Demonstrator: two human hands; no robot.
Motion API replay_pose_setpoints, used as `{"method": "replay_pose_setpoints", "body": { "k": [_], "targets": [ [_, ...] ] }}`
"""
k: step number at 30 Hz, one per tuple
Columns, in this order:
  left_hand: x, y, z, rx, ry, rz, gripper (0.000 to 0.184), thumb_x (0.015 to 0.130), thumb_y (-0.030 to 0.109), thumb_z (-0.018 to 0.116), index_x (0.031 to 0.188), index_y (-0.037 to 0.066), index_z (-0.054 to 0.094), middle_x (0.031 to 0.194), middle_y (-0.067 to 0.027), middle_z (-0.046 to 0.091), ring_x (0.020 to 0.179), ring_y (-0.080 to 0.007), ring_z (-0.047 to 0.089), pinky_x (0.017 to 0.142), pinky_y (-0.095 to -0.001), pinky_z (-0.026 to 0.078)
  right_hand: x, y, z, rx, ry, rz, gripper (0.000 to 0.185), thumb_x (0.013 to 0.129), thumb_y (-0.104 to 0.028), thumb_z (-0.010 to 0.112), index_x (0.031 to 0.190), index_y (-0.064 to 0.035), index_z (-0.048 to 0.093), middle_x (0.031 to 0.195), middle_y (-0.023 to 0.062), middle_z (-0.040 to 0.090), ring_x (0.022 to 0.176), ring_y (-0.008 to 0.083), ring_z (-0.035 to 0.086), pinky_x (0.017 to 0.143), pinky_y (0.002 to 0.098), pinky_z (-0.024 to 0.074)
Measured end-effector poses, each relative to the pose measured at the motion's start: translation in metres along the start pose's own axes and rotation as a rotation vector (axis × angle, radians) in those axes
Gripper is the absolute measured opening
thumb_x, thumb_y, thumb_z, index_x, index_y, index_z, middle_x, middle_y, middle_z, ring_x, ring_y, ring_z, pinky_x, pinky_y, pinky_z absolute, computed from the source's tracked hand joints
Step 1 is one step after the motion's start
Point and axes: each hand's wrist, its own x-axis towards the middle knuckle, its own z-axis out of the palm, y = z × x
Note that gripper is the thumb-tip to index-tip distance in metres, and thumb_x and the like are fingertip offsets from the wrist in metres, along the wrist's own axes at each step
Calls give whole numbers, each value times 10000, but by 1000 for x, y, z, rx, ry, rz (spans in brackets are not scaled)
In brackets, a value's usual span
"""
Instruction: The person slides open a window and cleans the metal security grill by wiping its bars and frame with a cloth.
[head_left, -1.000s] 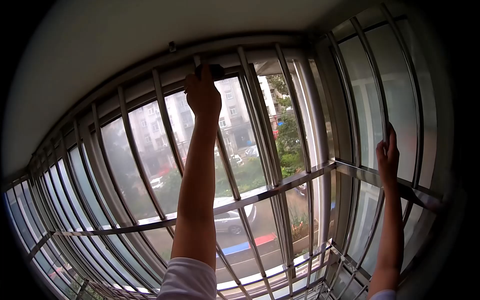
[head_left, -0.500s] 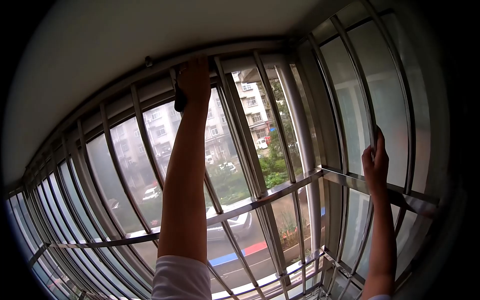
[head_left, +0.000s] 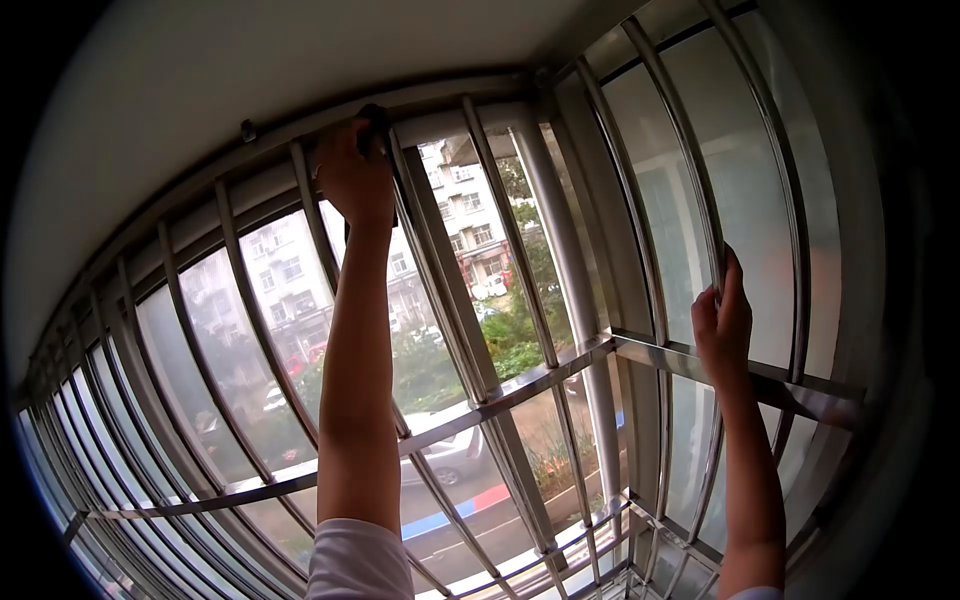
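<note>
My left hand [head_left: 355, 172] reaches up to the top of the window bars, its fingers closed on a dark object [head_left: 374, 122] that shows at the fingertips. What the object is cannot be made out. It lies close under the top rail [head_left: 430, 97], beside a vertical bar. On the right, my right hand [head_left: 723, 322] is wrapped round a vertical metal bar [head_left: 700, 190], a little above the horizontal crossbar [head_left: 680, 359].
Metal bars run in front of the window glass [head_left: 190, 330] on the left and frosted panes [head_left: 780, 220] on the right. A ceiling [head_left: 250, 60] with a small bracket [head_left: 248, 130] lies above. Outside are a car [head_left: 450, 455], trees and buildings.
The view has swung right, so the bars sit further left. My left hand has turned about the dark object, which now shows right of the fingers. My right hand still holds its bar.
</note>
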Motion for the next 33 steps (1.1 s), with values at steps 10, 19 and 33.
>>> {"method": "replay_pose_setpoints", "body": {
  "k": [10, 19, 33],
  "targets": [
    [-9, 28, 89, 798, -337, 582, 221, 793, 150, 593, 982, 128, 706, 1003, -107, 651, 927, -269, 620, 748, -409, 496, 3, -7, -9, 98, -94, 112, 587, 875, 31, 427, 1446, 11, 287, 1261, 244, 539, 899, 250, 650, 675, 294, 533],
    [-26, 68, 62, 1049, -784, 455, 202, 802, 107, 642, 986, 80, 721, 962, -81, 679, 963, -252, 630, 734, -368, 502, 2, -7, -10, 120, -123, 137, 585, 877, 25, 431, 1443, 8, 286, 1236, 243, 544, 874, 243, 643, 677, 306, 536],
    [-30, 55, 74, 265, -213, 136, 243, 784, 56, 638, 1000, 88, 531, 935, -122, 584, 851, -315, 640, 694, -376, 576, 2, -9, -6, 65, -88, 127, 582, 843, 27, 446, 1408, 46, 306, 1221, 279, 540, 965, 339, 643, 769, 367, 552]
  ]
}}
